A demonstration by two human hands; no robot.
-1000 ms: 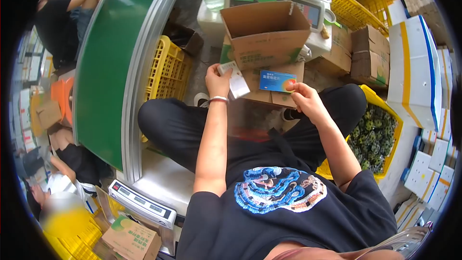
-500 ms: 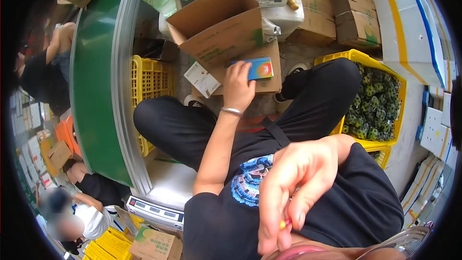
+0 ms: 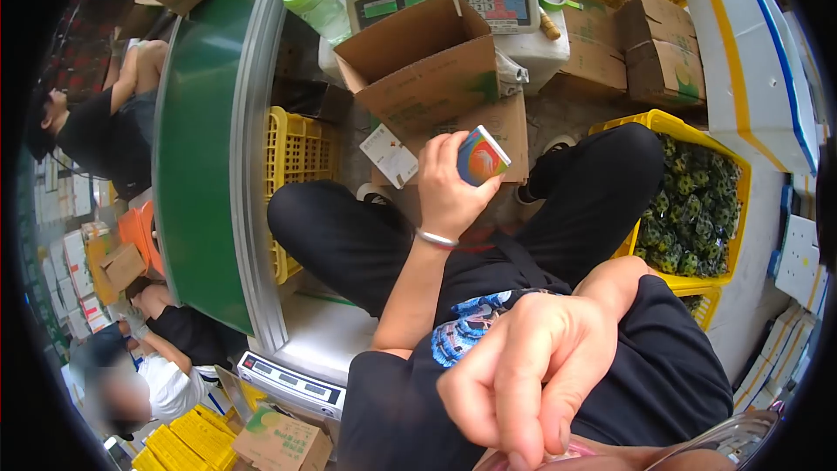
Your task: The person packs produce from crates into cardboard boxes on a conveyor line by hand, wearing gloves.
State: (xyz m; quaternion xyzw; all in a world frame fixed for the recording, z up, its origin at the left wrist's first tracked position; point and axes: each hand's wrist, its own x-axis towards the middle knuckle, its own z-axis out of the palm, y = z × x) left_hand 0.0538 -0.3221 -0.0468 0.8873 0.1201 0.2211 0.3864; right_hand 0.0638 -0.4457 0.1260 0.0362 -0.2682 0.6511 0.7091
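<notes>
My left hand (image 3: 453,192) is closed round a small blue pack (image 3: 481,159) with an orange round print and a white end. The pack is tilted, raised in front of an open cardboard box (image 3: 427,87). Left of that hand leans a white printed card or flat box (image 3: 389,155). Close to my face, my right hand (image 3: 540,366) has its fingers pinched together. Whatever may be between those fingertips is hidden. My crossed-apart knees lie on either side of the left hand.
Behind the cardboard box stands a scale (image 3: 445,0) with a green-lidded bottle (image 3: 316,7) beside it. A yellow crate (image 3: 741,209) of dark green bagged goods is at right. Another yellow crate (image 3: 301,153) and a green conveyor (image 3: 205,139) run along the left, with two people beyond.
My left hand has lifted and tilted the blue pack from the cardboard. My right hand stays near my face, turned slightly; the small yellow and pink thing at its fingertips no longer shows.
</notes>
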